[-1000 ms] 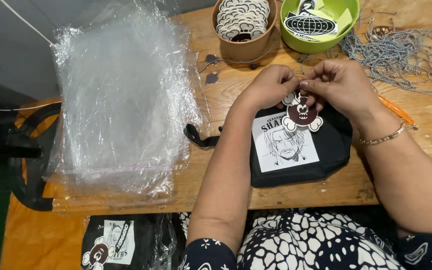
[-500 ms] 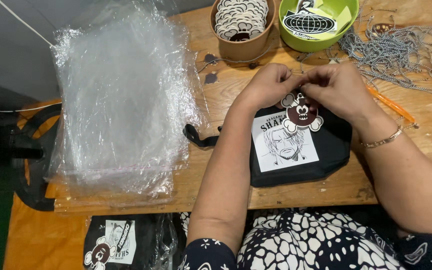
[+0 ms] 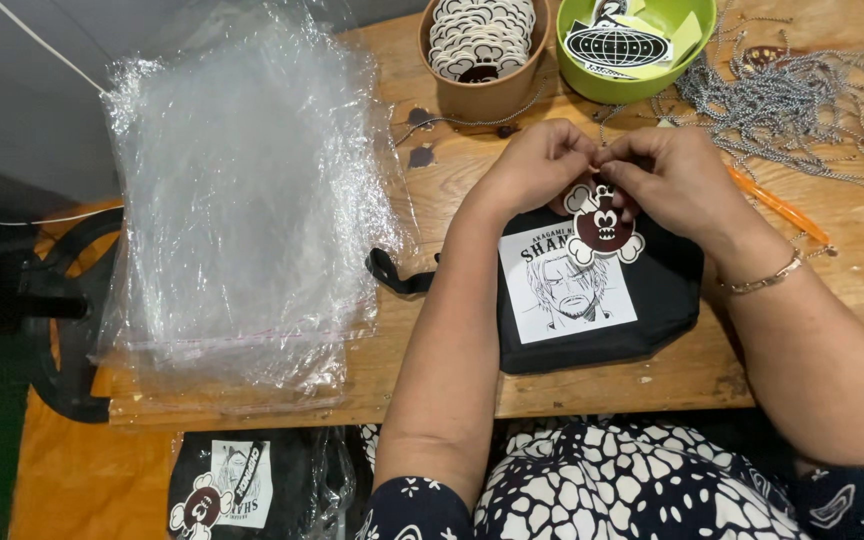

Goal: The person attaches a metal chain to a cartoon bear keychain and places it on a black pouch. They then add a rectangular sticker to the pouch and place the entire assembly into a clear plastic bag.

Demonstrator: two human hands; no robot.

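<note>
A black pouch with a white printed drawing of a face lies on the wooden table in front of me. My left hand and my right hand meet at the pouch's top edge, fingertips pinched together. From between them hangs a brown and white skull-shaped charm, resting on the pouch. Both hands grip the charm's top fastening, which is hidden by my fingers. A thin bracelet sits on my right wrist.
A stack of clear plastic bags covers the table's left. A brown cup of skull charms and a green bowl of round tags stand at the back. Several metal ball chains and an orange pen lie right. A bagged pouch lies below.
The hands and charm stay at the pouch's top edge with only slight finger movement. The view has shifted a little.
</note>
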